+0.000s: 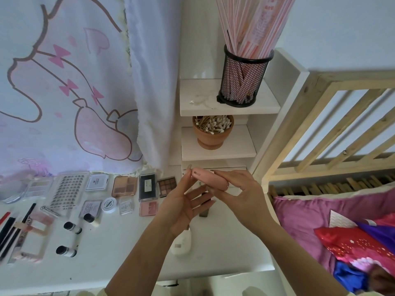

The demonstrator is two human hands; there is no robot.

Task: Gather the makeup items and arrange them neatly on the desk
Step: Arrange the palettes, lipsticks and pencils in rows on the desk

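Just below the clay pot point(212, 135), the right hand point(239, 199) pinches a pink oval case point(210, 179) above the desk point(128, 242) and the left hand point(183, 206), fingers spread, touches its end, so probably this is 1 more item to lay flat beside the palettes point(125, 185) left of the pot.

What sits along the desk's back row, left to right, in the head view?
Clear palette → false-lash tray → white square compact → peach palette → black case → brown eyeshadow palette → pink case, gripped by the right hand.
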